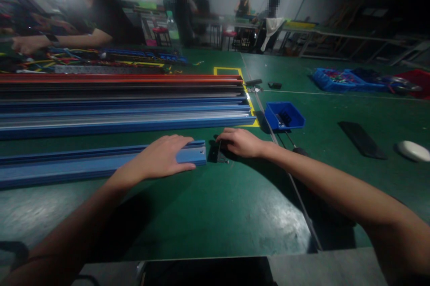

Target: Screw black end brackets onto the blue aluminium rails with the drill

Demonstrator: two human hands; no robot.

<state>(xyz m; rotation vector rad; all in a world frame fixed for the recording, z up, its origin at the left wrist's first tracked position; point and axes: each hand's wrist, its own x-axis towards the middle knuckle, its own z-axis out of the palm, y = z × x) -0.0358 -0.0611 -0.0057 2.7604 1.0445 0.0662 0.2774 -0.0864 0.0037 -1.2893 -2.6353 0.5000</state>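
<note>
The nearest rail (190, 156) lies on the table (221, 214), before a row of rails (134, 121). Off its right end stands what may be an end plate (214, 155); behind and right of that, a bin (296, 123) holds small parts (285, 118). Wiring (83, 56) lies behind the row, at left.

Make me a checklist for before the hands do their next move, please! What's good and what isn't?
1. Left hand over the blue rail, near its end: ok, thumb on the near side, fingers on the far side.
2. Blue rail lying on the green table: ok.
3. Right hand at the small dark part: ok, fingers at its top.
4. Right hand's grip firm: cannot tell, the fingers hide it.
5. Small dark part touching the rail's end: not ok, a gap shows between them.
6. Blue bin stocked: ok, dark pieces lie inside.
</note>
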